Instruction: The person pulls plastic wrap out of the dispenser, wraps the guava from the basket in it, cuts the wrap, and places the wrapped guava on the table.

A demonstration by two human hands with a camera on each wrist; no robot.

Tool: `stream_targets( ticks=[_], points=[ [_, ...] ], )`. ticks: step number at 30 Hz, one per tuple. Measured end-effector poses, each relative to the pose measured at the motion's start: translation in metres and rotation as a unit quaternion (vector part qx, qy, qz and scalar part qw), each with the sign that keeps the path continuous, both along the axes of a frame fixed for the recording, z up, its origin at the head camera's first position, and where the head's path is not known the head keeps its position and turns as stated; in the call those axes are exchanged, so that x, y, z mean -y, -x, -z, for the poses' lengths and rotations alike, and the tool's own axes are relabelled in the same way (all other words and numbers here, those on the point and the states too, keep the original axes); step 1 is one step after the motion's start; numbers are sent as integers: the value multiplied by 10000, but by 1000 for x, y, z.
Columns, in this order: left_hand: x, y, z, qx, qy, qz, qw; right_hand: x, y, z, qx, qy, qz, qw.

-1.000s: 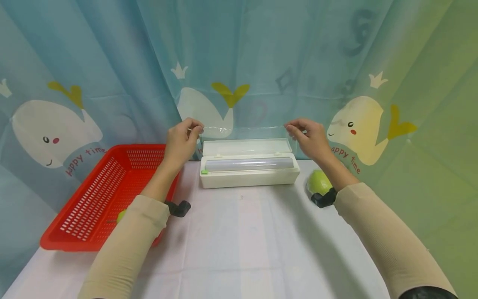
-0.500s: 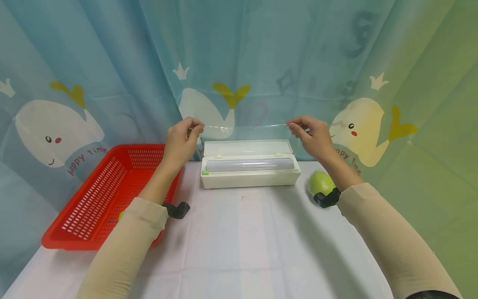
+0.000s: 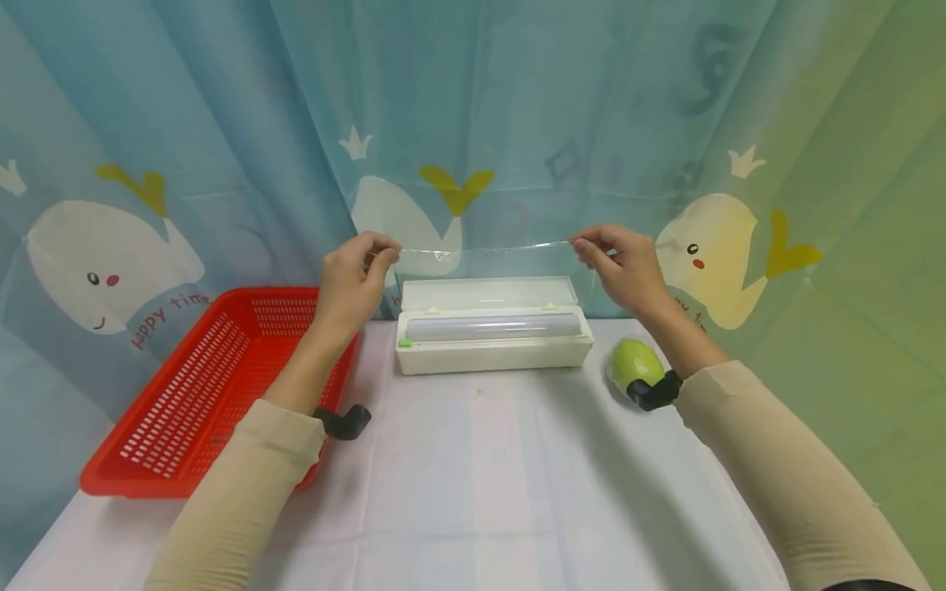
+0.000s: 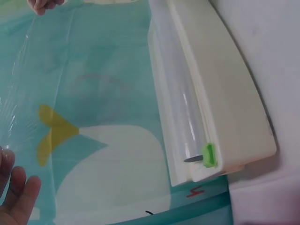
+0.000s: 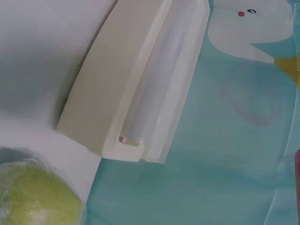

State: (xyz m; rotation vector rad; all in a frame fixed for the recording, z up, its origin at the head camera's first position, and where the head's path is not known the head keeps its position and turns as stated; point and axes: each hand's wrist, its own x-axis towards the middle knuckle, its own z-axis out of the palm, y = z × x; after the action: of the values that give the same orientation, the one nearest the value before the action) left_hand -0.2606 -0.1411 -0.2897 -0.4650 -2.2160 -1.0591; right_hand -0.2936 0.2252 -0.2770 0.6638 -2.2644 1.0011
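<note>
My left hand [image 3: 351, 283] pinches one corner of a clear sheet of cling film [image 3: 441, 255] between thumb and fingers. The opposite corner is pinched by my right hand [image 3: 621, 267]. Stretched between them, the film shows as a thin shiny edge above and behind the white cling film box [image 3: 495, 356]. That box stands with its lid [image 3: 488, 292] raised and a film roll [image 3: 493, 327] inside. A green cutter slider [image 4: 209, 155] sits at the left end of its rail. Only a sliver of the right hand shows in the right wrist view.
Below my right wrist lies a green fruit [image 3: 634, 363] wrapped in film, partly covered by a black wrist mount [image 3: 654, 392]. A red slotted basket [image 3: 199, 386] stands at left, partly behind my left arm. A whale-print curtain [image 3: 517, 123] hangs behind the table [image 3: 458, 468].
My right hand has moved slightly right and up, my left hand slightly left, and the film's edge is drawn wider between them. The green thing in the basket is now hidden by my left sleeve.
</note>
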Motion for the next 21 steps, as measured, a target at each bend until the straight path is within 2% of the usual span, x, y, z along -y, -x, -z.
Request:
stream_targets(
  ticks=[21],
  points=[
    [-2,-10,-13,-252,-155,15,9996,-4,-8,-16,-178,168,-273,9993]
  ],
)
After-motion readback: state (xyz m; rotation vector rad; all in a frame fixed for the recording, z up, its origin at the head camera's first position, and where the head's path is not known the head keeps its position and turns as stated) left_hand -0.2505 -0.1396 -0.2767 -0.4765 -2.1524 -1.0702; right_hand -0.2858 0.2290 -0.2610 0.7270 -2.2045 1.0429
